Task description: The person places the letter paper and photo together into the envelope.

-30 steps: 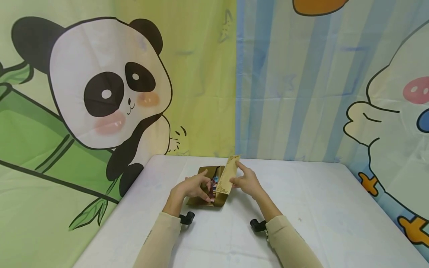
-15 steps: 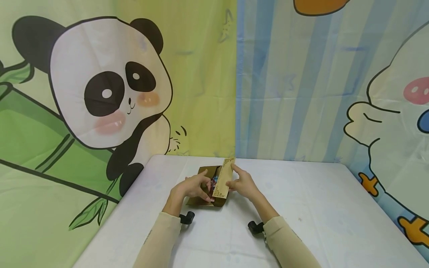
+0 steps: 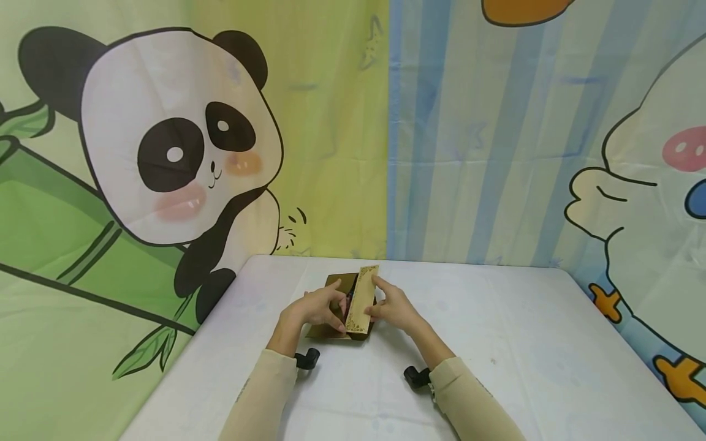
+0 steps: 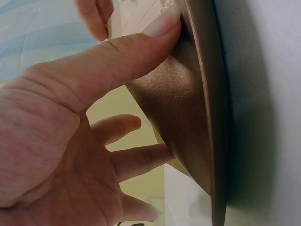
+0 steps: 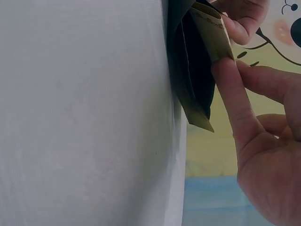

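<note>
A brown case (image 3: 333, 335) with a leathery surface lies unfolded at the middle of the table. My left hand (image 3: 317, 306) reaches over its left side; the thumb presses near the front edge and the other fingers are spread, one touching the brown flap (image 4: 174, 113) in the left wrist view. With thumb and fingers, my right hand (image 3: 394, 306) pinches the right edge of a long flat cream strip (image 3: 362, 300) with brown ornament at its ends. The strip lies tilted over the case's opening. It covers most of the colourful contents inside.
A white cloth covers the table (image 3: 496, 331). A curtain with a printed panda (image 3: 182, 135) hangs behind its far edge. Black wrist cameras (image 3: 417, 376) sit by the sleeves (image 3: 474, 398).
My right hand has moved left and slightly toward me with the cream strip, which now hides more of the case's inside. The left hand has stayed in place.
</note>
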